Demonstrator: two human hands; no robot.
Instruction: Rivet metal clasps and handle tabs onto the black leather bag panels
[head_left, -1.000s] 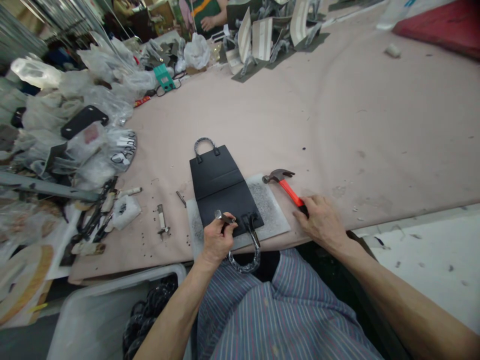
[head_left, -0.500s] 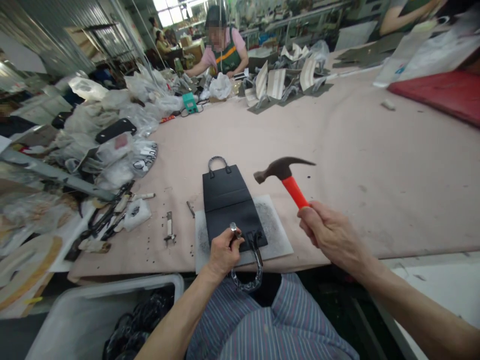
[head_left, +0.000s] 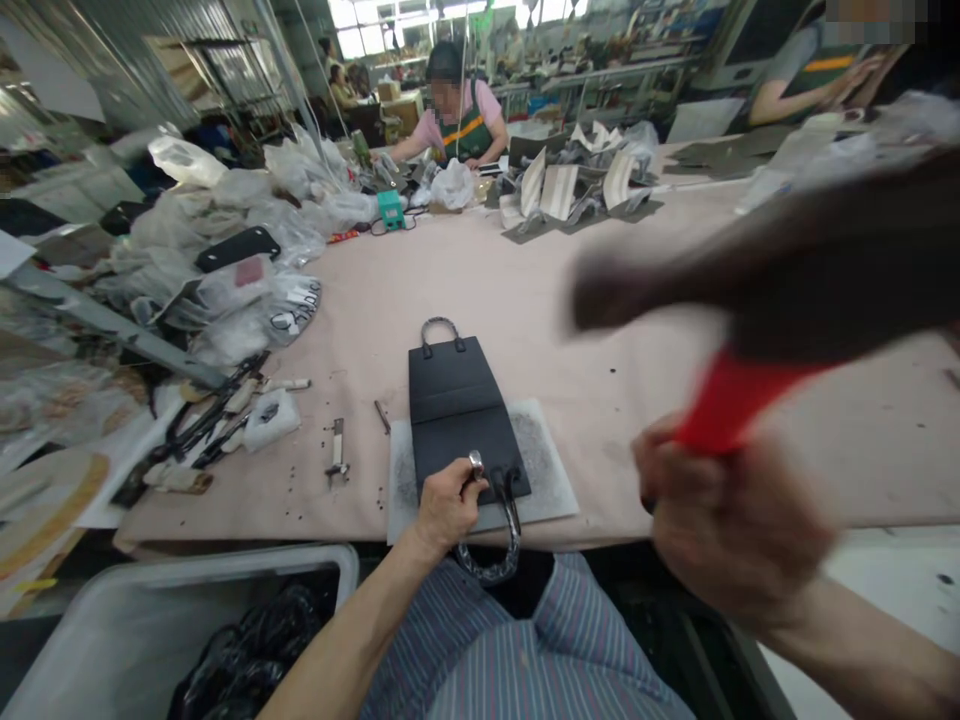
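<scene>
A flat black bag panel (head_left: 454, 400) with a handle at each end lies on a grey slab (head_left: 551, 470) at the table's near edge. My left hand (head_left: 444, 505) holds a small metal punch (head_left: 475, 463) upright on the panel's near end, beside the near handle (head_left: 491, 545) that hangs over the edge. My right hand (head_left: 731, 520) is raised close to the camera, gripping a red-handled hammer (head_left: 757, 300), blurred by motion.
Small tools and scissors (head_left: 217, 425) lie left of the slab, by piles of plastic bags (head_left: 225, 250). A white bin (head_left: 172, 640) stands below the table edge. A person (head_left: 457, 110) works at the far end; another person's arm (head_left: 817, 75) shows top right.
My right hand took the hammer off the table and swung it up high, close to the camera. My left hand stayed with the punch on the panel.
</scene>
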